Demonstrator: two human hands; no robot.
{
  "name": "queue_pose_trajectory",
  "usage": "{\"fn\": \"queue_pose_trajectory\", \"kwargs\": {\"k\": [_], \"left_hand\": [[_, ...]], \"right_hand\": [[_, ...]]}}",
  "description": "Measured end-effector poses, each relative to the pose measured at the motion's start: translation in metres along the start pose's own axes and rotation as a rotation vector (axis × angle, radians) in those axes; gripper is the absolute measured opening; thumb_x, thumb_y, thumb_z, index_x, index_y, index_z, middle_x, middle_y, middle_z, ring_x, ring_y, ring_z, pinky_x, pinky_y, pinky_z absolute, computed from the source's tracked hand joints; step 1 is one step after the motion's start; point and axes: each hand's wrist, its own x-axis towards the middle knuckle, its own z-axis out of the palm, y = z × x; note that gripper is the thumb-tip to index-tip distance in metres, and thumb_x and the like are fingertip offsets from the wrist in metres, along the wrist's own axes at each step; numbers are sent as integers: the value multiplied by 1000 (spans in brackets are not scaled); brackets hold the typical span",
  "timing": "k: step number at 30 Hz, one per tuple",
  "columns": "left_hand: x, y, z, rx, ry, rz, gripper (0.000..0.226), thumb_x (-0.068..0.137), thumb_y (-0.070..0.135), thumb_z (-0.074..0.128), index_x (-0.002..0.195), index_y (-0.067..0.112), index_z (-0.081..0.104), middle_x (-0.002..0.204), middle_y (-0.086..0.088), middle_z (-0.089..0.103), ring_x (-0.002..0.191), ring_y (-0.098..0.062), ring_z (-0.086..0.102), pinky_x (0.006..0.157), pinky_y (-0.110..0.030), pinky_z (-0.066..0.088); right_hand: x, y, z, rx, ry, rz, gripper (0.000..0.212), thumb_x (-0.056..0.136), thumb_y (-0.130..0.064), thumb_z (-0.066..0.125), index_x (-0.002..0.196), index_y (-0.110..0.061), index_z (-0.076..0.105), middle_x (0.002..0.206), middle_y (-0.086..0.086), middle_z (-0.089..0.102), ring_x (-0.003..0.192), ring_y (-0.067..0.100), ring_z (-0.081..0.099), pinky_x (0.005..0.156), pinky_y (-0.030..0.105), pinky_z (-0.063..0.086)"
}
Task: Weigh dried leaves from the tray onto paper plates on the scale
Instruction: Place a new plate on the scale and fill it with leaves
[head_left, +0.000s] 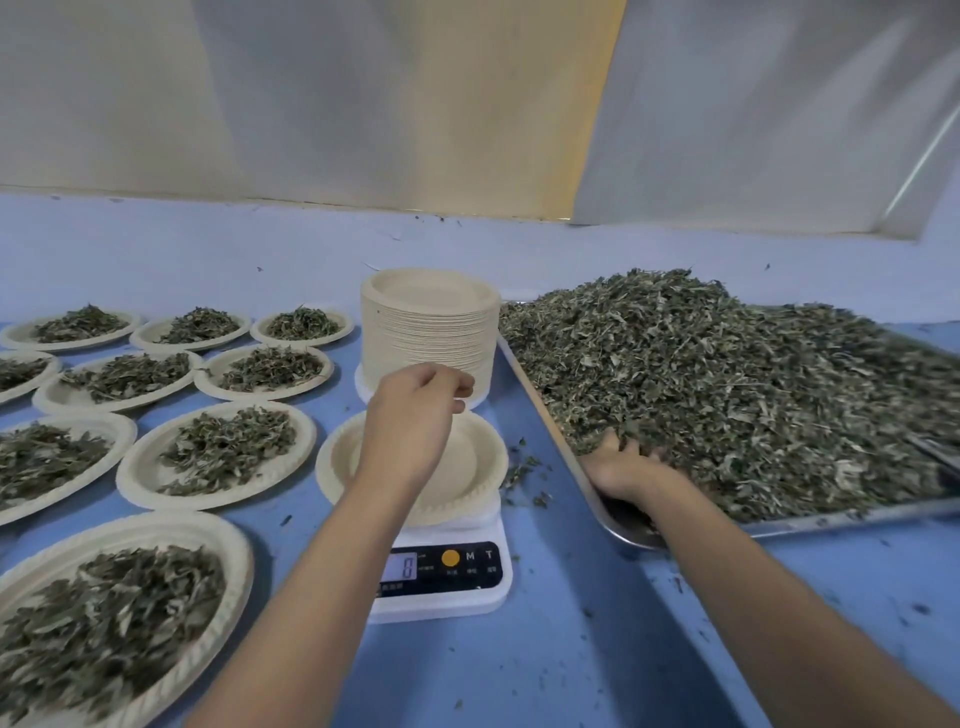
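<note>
A white digital scale (447, 577) stands in the middle of the blue table, its display reading 0. An empty paper plate (483, 467) sits on it. My left hand (410, 415) hovers above that plate with loosely curled fingers and holds nothing that I can see. On the right, a metal tray (540, 400) carries a large heap of dried leaves (753, 384). My right hand (623, 467) digs into the near left edge of the heap, its fingers buried among the leaves.
A tall stack of empty paper plates (431, 327) stands behind the scale. Several plates filled with leaves (218, 452) cover the table's left side. Loose leaf crumbs (524, 467) lie between scale and tray. A pale wall runs along the back.
</note>
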Motion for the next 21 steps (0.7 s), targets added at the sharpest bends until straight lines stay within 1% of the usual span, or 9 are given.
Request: {"fn": "queue_pose_trajectory", "kwargs": {"k": [3, 7, 11, 13, 14, 15, 17, 19, 21], "left_hand": [[-2, 1, 11, -12, -17, 23, 29, 92, 15, 47, 74, 26, 67, 84, 11, 70, 77, -4, 64, 76, -28, 45], [-6, 0, 17, 29, -37, 53, 31, 93, 17, 46, 72, 29, 66, 82, 15, 68, 81, -4, 64, 80, -31, 48], [-6, 1, 14, 21, -30, 67, 32, 91, 15, 46, 71, 30, 66, 81, 16, 69, 79, -4, 64, 81, -32, 48], [-6, 2, 13, -5, -23, 67, 31, 91, 14, 46, 72, 28, 66, 82, 14, 70, 76, -4, 65, 78, -30, 48], [-6, 3, 12, -22, -18, 64, 31, 91, 14, 46, 72, 27, 67, 82, 14, 70, 74, -4, 65, 76, -29, 47], [-5, 4, 12, -35, -11, 61, 30, 91, 13, 46, 72, 26, 67, 82, 13, 70, 73, -4, 64, 75, -28, 47], [-5, 4, 11, -49, -2, 56, 30, 91, 13, 46, 73, 25, 67, 81, 12, 70, 71, -4, 65, 75, -28, 47], [-6, 5, 10, -54, -4, 51, 29, 91, 13, 46, 73, 24, 67, 81, 11, 71, 70, -4, 65, 76, -28, 47], [-5, 5, 9, -59, -9, 47, 29, 90, 14, 46, 74, 23, 68, 81, 10, 71, 67, -2, 64, 74, -27, 47]], "right_hand": [[17, -6, 2, 19, 45, -117, 78, 96, -52, 40, 152, -16, 1, 159, 10, -10, 146, 35, -9, 118, 51, 2], [30, -18, 1, 267, 173, -394, 52, 99, -11, 40, 149, -14, 27, 160, 6, -3, 147, 27, 3, 118, 36, 12], [29, -17, -1, 154, 477, -520, 47, 96, -2, 37, 138, -20, 47, 157, 0, 21, 143, 24, 19, 114, 47, 23], [22, -10, -6, 193, 698, -422, 32, 97, -12, 37, 121, -15, 59, 135, 8, 51, 113, 23, 52, 89, 37, 46], [18, -5, -10, 219, 759, -323, 29, 97, -19, 36, 106, -12, 63, 112, 10, 60, 86, 18, 57, 68, 29, 45], [15, 0, -14, 213, 747, -197, 33, 97, -25, 33, 95, -11, 62, 93, 9, 62, 68, 15, 52, 58, 25, 38], [12, 8, -16, 100, 535, 10, 44, 97, -34, 25, 92, -7, 60, 86, 11, 59, 67, 19, 48, 63, 27, 35], [15, 10, -13, 30, 360, 9, 47, 98, -34, 22, 98, -5, 59, 100, 16, 59, 82, 24, 50, 77, 31, 38], [21, 2, -10, 48, 286, -122, 49, 99, -28, 24, 89, -3, 65, 94, 16, 64, 86, 27, 59, 86, 32, 45]]}}
